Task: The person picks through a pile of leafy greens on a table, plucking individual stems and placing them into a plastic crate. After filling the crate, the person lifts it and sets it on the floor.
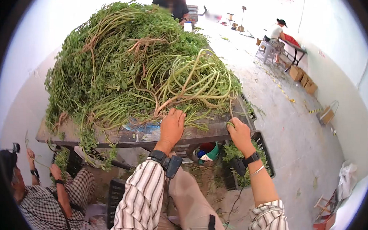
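Note:
A large heap of leafy green plants (pixel 124 67) with long pale stems and pinkish roots covers the table in front of me. My left hand (pixel 172 126) is closed at the heap's near edge, beside a thick pinkish root (pixel 164 106); its fingertips and whatever they hold are hidden. To the right, my right hand (pixel 239 133) is at the table's right corner. Its fingers pinch a thin brownish stem (pixel 231 108) that runs up toward the looped pale stems (pixel 200 76).
The dark table (pixel 203 135) has a worn front edge. Below it stand a black crate (pixel 268 160) of greens and a green bucket (pixel 209 152). A seated person (pixel 53 187) handles greens at lower left. Others are behind the heap (pixel 172 3) and at a far table (pixel 275 34).

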Available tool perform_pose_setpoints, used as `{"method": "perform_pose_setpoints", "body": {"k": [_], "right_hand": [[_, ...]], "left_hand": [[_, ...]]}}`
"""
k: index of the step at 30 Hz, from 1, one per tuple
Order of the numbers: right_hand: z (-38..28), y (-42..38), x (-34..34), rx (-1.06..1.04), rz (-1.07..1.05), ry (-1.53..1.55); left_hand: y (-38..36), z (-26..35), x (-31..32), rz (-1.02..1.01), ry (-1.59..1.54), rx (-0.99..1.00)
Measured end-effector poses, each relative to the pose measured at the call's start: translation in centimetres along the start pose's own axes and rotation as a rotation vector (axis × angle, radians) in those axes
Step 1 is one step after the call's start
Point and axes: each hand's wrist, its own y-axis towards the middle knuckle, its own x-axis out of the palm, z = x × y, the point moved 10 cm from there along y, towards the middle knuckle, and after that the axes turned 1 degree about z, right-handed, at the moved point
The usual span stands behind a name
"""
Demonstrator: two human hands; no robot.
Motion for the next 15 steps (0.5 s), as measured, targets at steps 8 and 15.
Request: {"method": "perform_pose_setpoints", "body": {"k": [8, 15], "right_hand": [[-0.22, -0.56, 0.52, 0.020, 0.074, -0.092], [0.20, -0.64, 0.91, -0.029, 0.105, -0.109]], "left_hand": [[0.39, -0.09, 0.15, 0.019, 0.000, 0.036], [0.33, -0.13, 0.00, 0.039, 0.053, 0.025]]}}
